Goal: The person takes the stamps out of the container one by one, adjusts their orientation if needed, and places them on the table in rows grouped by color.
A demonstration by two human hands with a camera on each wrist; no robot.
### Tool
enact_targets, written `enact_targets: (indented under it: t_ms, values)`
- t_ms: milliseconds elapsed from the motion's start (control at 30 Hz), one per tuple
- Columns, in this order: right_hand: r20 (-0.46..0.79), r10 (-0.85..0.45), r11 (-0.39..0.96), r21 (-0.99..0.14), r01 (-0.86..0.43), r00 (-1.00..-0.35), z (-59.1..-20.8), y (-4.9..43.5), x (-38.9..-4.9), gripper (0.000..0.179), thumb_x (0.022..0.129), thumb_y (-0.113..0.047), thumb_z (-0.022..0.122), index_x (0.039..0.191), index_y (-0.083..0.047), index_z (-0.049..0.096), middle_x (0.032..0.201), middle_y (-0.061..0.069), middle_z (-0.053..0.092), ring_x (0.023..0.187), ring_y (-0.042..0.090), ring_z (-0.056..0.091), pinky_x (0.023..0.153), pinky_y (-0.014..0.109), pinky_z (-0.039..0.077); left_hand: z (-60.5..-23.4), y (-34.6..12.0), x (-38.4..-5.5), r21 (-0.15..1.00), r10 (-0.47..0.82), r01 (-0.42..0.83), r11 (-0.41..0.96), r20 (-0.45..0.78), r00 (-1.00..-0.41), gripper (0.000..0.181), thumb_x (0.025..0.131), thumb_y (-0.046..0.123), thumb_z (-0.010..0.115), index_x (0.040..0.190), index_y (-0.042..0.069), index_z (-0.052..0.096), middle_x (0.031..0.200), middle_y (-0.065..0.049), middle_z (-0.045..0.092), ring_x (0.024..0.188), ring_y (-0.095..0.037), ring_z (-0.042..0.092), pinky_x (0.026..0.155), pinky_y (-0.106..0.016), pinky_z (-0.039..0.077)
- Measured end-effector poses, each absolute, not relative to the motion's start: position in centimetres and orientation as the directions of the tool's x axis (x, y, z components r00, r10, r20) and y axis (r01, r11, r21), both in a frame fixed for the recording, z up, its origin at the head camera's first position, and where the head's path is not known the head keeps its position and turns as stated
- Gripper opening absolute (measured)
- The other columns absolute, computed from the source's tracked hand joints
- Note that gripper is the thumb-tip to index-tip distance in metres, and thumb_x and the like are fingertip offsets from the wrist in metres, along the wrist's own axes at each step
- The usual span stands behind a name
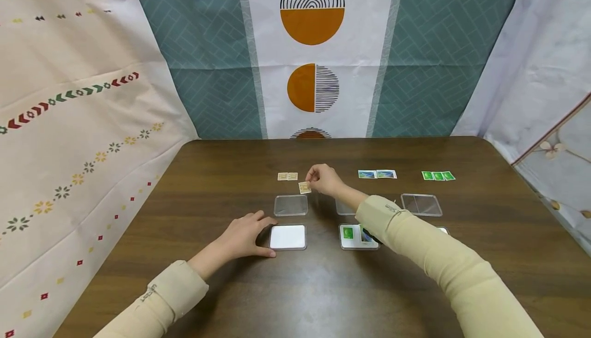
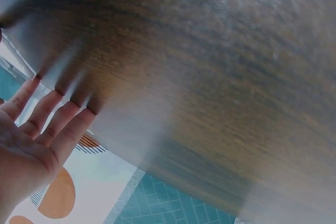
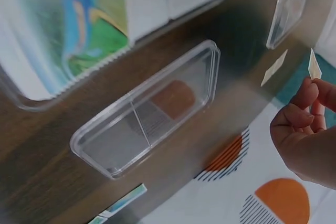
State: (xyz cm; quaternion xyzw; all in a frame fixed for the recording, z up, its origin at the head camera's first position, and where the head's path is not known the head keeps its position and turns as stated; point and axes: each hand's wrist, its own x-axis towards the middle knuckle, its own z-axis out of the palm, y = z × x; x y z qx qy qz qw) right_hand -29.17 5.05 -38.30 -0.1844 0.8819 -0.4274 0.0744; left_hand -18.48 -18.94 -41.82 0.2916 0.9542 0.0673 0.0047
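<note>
My right hand (image 1: 324,180) pinches a small tan stamp (image 1: 304,187) between thumb and fingertips, above the left clear lid (image 1: 291,205). In the right wrist view the pinched stamp (image 3: 314,66) stands up from the fingertips. Two more tan stamps (image 1: 288,176) lie side by side just beyond it. My left hand (image 1: 247,235) rests at the left side of a clear case with a white insert (image 1: 288,237), thumb by its near corner and index finger by its far corner. The left wrist view shows the other fingers (image 2: 65,121) extended, their tips at the tabletop.
A middle case (image 1: 359,245) holds a green stamp and a blue one; my right forearm partly covers it and the middle lid (image 3: 142,111). Two blue stamps (image 1: 377,174) and three green stamps (image 1: 438,176) lie farther back. Another lid (image 1: 421,204) sits on the right.
</note>
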Motion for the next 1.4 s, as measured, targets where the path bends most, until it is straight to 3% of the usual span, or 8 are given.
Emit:
enact_targets:
  t_ms: [233, 467, 733, 800, 1033, 1100, 1267, 1400]
  values:
    - [0.046, -0.330, 0.580, -0.778, -0.241, -0.943, -38.0, 4.7, -30.6, 0.009, 0.079, 0.005, 0.057, 0.086, 0.004, 0.063, 0.073, 0.010, 0.064, 0.062, 0.010, 0.050, 0.058, 0.020, 0.039, -42.0, -19.0, -18.5, 0.120, 0.565, 0.566, 0.816, 0.039, -0.824, 0.072, 0.065, 0.056, 0.078, 0.122, 0.015, 0.060, 0.094, -0.001, 0.055, 0.082, -0.019, 0.056, 0.062, -0.037, 0.047]
    - [0.021, -0.286, 0.582, -0.791, -0.191, -0.958, -37.5, 3.8, -32.4, 0.010, 0.081, 0.003, 0.060, 0.090, 0.004, 0.064, 0.070, 0.002, 0.057, 0.059, 0.010, 0.047, 0.054, 0.019, 0.040, -42.1, -19.2, -18.4, 0.123, 0.549, 0.550, 0.826, 0.044, -0.835, 0.072, 0.065, 0.057, 0.077, 0.123, 0.016, 0.060, 0.094, -0.001, 0.055, 0.082, -0.018, 0.055, 0.062, -0.037, 0.047]
    - [-0.061, -0.224, 0.676, -0.728, -0.110, -0.973, -38.1, 2.4, -34.9, 0.014, 0.078, 0.000, 0.064, 0.091, 0.000, 0.068, 0.092, 0.011, 0.068, 0.084, 0.022, 0.057, 0.071, 0.032, 0.047, -42.2, -19.2, -18.4, 0.125, 0.547, 0.549, 0.826, 0.059, -0.835, 0.072, 0.064, 0.056, 0.078, 0.122, 0.017, 0.060, 0.092, -0.001, 0.054, 0.081, -0.018, 0.055, 0.061, -0.037, 0.047]
    - [-0.090, -0.210, 0.688, -0.721, -0.081, -0.974, -39.1, 2.4, -36.1, 0.012, 0.078, -0.003, 0.065, 0.089, -0.004, 0.070, 0.095, 0.010, 0.069, 0.088, 0.024, 0.059, 0.076, 0.035, 0.048, -42.2, -19.1, -18.4, 0.125, 0.548, 0.551, 0.825, 0.061, -0.834, 0.072, 0.064, 0.057, 0.078, 0.122, 0.017, 0.060, 0.092, -0.001, 0.054, 0.081, -0.019, 0.055, 0.061, -0.037, 0.047]
    - [-0.036, -0.175, 0.682, -0.725, -0.095, -0.984, -50.2, 3.3, -46.2, 0.014, 0.072, -0.005, 0.068, 0.073, -0.019, 0.071, 0.070, 0.000, 0.064, 0.054, 0.016, 0.055, 0.052, 0.030, 0.043, -42.3, -19.0, -18.6, 0.115, 0.556, 0.560, 0.821, 0.067, -0.829, 0.072, 0.065, 0.057, 0.077, 0.122, 0.016, 0.060, 0.092, -0.001, 0.054, 0.081, -0.019, 0.056, 0.061, -0.038, 0.048]
    - [-0.060, -0.145, 0.699, -0.713, -0.060, -0.988, -51.4, 3.3, -47.4, 0.012, 0.074, -0.008, 0.068, 0.075, -0.019, 0.071, 0.070, 0.000, 0.065, 0.053, 0.016, 0.057, 0.053, 0.031, 0.045, -42.3, -19.0, -18.6, 0.112, 0.557, 0.560, 0.821, 0.063, -0.828, 0.072, 0.065, 0.057, 0.077, 0.122, 0.016, 0.060, 0.093, -0.001, 0.055, 0.082, -0.019, 0.056, 0.061, -0.038, 0.048]
    - [-0.118, -0.104, 0.719, -0.695, 0.007, -0.988, -50.2, 2.8, -46.1, 0.006, 0.078, -0.013, 0.069, 0.073, -0.015, 0.071, 0.069, 0.000, 0.067, 0.055, 0.017, 0.061, 0.054, 0.032, 0.048, -42.3, -19.1, -18.4, 0.121, 0.560, 0.562, 0.818, 0.052, -0.827, 0.071, 0.065, 0.057, 0.077, 0.121, 0.015, 0.060, 0.092, -0.001, 0.054, 0.081, -0.019, 0.056, 0.060, -0.037, 0.047]
    - [-0.189, -0.069, 0.726, -0.682, 0.080, -0.980, -44.7, 2.4, -41.3, 0.012, 0.083, -0.010, 0.063, 0.075, -0.008, 0.072, 0.075, 0.006, 0.070, 0.058, 0.018, 0.062, 0.062, 0.032, 0.050, -42.2, -19.1, -18.5, 0.116, 0.561, 0.564, 0.818, 0.059, -0.826, 0.071, 0.065, 0.056, 0.077, 0.121, 0.015, 0.060, 0.092, -0.001, 0.054, 0.080, -0.019, 0.055, 0.060, -0.037, 0.047]
